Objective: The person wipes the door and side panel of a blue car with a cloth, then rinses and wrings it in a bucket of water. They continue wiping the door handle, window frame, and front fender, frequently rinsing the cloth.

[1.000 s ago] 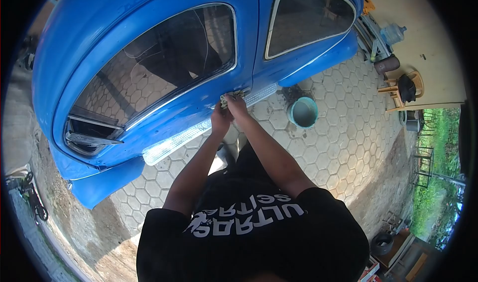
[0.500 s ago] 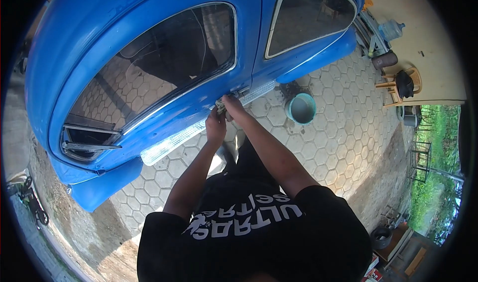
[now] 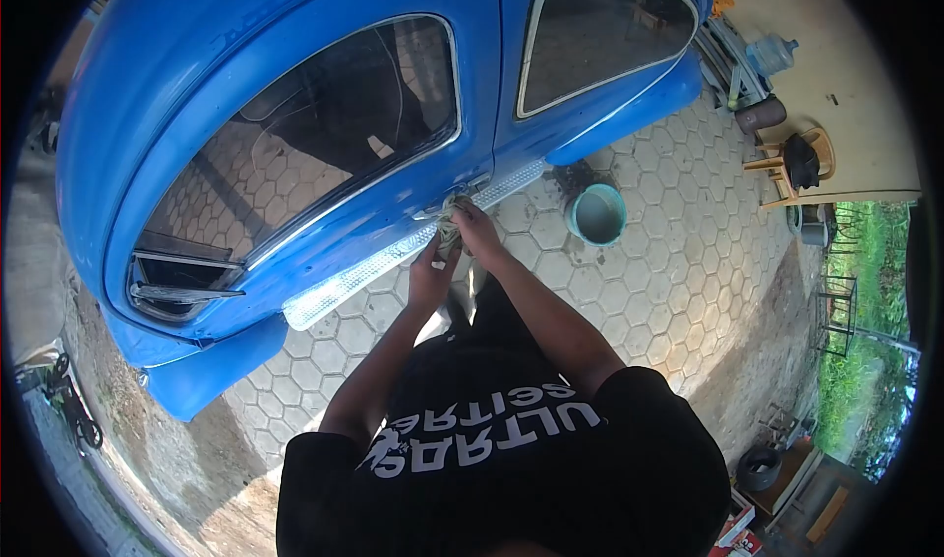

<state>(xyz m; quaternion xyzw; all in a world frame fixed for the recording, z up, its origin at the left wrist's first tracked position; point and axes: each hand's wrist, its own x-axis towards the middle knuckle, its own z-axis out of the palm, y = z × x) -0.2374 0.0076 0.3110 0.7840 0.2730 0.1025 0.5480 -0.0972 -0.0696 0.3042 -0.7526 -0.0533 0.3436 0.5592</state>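
Observation:
A bunched, pale greenish cloth (image 3: 448,231) is between my two hands, in front of the blue car (image 3: 354,208). My left hand (image 3: 433,264) grips its lower end with bent fingers. Closed round the upper right side is my right hand (image 3: 476,231). Just past the cloth, the car's door handle (image 3: 476,182) shows near the door seam. The door window (image 3: 334,115), with its silver trim, lies above and to the left of my hands. Below them runs the ribbed, light running board (image 3: 359,269).
A teal bucket (image 3: 598,215) holding greyish water stands on the hexagonal paving (image 3: 678,252) to my right, with wet patches beside it. Farther right are a wooden chair (image 3: 795,169) with a dark item on it and a water jug (image 3: 772,54) by the wall.
Both hands have drawn slightly back from the door and to the right with the cloth, which now shows more between them. The view has shifted a little.

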